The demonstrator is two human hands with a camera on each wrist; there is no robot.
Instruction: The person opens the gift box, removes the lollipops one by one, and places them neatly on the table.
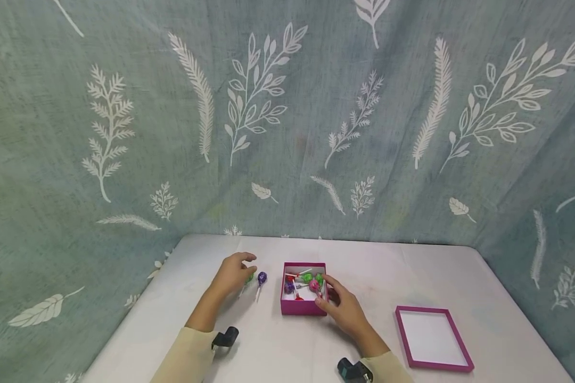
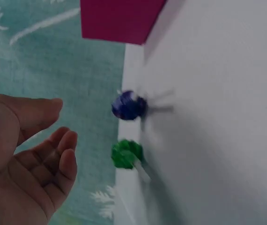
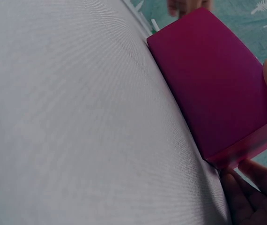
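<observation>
A purple-wrapped lollipop and a green one lie side by side on the table, left of the magenta box. My left hand hovers over the green lollipop, partly hiding it in the head view. In the left wrist view, a gap shows between thumb and curved fingers, and both lollipops are apart from them. With thumb by the front corner and fingers along the right side, my right hand holds the box. Several red, green, purple and pink lollipops lie inside the box.
To the right, a magenta-rimmed lid lies with its white inside facing up. A white cloth covers the table, and a green leaf-patterned curtain hangs behind it.
</observation>
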